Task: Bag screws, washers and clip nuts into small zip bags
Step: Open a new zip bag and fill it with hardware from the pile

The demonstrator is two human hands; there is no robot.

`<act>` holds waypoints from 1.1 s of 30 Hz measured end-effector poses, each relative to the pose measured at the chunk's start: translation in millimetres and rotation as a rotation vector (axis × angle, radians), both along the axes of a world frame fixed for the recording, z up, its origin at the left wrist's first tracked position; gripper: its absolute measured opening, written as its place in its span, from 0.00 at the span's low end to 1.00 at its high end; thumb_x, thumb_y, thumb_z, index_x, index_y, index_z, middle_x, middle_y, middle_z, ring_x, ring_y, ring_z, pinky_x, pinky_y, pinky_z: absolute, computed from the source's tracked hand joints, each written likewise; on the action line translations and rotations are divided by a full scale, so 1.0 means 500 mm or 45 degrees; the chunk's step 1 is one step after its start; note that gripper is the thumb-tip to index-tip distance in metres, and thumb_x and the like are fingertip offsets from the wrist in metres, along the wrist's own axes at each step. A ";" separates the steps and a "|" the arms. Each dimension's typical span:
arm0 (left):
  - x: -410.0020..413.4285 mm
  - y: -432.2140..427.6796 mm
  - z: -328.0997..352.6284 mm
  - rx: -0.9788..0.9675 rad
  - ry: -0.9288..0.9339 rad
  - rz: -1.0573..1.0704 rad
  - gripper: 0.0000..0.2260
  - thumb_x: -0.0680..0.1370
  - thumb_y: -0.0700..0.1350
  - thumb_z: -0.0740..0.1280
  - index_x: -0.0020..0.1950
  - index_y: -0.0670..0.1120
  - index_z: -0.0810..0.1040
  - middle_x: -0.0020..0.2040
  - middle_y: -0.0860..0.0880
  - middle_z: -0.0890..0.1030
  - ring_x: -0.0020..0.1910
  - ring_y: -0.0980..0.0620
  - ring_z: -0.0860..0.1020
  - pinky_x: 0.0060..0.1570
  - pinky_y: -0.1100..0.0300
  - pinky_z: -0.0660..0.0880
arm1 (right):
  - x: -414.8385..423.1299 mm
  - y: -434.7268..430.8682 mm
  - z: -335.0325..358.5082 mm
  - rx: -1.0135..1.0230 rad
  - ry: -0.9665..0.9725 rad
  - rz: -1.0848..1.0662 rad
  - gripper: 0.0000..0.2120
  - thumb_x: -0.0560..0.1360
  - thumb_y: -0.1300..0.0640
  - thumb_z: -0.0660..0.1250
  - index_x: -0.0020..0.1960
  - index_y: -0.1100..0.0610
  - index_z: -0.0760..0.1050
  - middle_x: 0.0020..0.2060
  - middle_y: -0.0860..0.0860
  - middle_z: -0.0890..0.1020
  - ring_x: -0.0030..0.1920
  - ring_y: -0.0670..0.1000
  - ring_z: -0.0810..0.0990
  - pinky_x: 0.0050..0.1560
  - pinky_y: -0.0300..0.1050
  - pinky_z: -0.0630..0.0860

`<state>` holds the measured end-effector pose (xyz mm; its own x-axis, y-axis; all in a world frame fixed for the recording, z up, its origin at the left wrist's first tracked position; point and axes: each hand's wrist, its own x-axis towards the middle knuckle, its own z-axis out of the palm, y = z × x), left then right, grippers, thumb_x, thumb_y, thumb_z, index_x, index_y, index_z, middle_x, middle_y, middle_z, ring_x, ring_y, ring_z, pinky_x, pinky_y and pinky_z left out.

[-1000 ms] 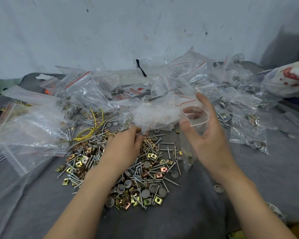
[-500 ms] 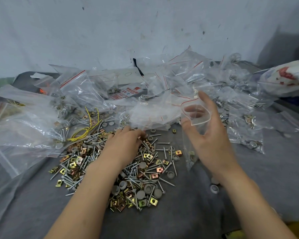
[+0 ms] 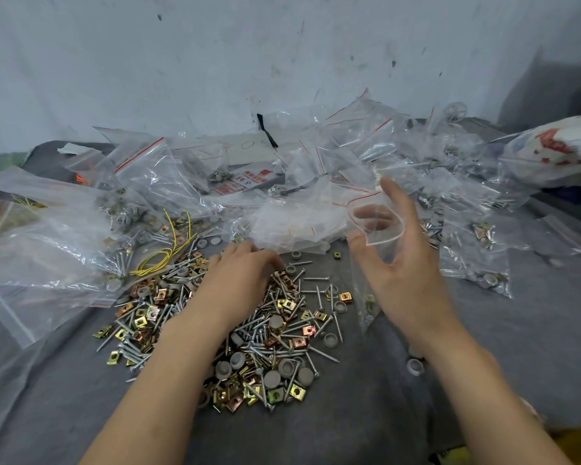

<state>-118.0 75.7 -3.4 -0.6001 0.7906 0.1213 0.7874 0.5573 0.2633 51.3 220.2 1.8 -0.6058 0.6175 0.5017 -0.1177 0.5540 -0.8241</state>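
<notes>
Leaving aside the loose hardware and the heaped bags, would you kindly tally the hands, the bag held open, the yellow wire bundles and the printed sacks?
hands: 2 (left hand, right hand)
zip bag held open: 1
yellow wire bundle: 1
printed sack: 1
Total: 5

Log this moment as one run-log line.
left hand: resting on hardware pile | right hand: holding small zip bag, mouth open | bag: few parts at bottom
</notes>
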 end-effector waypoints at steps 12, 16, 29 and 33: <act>-0.012 0.009 -0.015 -0.078 0.051 -0.030 0.10 0.83 0.49 0.58 0.62 0.60 0.74 0.55 0.53 0.73 0.63 0.48 0.71 0.63 0.48 0.66 | 0.001 0.000 0.000 -0.017 0.002 -0.006 0.35 0.73 0.36 0.64 0.77 0.40 0.58 0.58 0.37 0.78 0.66 0.42 0.74 0.59 0.35 0.66; -0.013 0.008 -0.020 -0.077 0.068 -0.020 0.14 0.84 0.50 0.57 0.68 0.60 0.70 0.59 0.51 0.74 0.63 0.47 0.71 0.64 0.48 0.66 | 0.002 -0.001 0.001 -0.013 -0.005 -0.009 0.34 0.73 0.37 0.64 0.77 0.38 0.58 0.59 0.36 0.78 0.66 0.41 0.73 0.59 0.38 0.66; -0.012 0.019 -0.012 -0.087 0.046 0.054 0.09 0.83 0.49 0.59 0.61 0.55 0.75 0.62 0.51 0.73 0.65 0.47 0.70 0.65 0.47 0.66 | 0.003 -0.001 -0.001 0.009 -0.021 -0.005 0.33 0.74 0.37 0.64 0.76 0.36 0.58 0.59 0.37 0.78 0.66 0.41 0.73 0.58 0.34 0.66; -0.011 0.015 -0.007 -0.098 0.051 0.078 0.10 0.82 0.51 0.61 0.62 0.53 0.76 0.62 0.50 0.73 0.65 0.47 0.70 0.65 0.47 0.67 | 0.001 -0.001 -0.002 0.018 -0.018 -0.013 0.32 0.74 0.37 0.64 0.76 0.35 0.58 0.59 0.37 0.78 0.65 0.40 0.73 0.59 0.36 0.66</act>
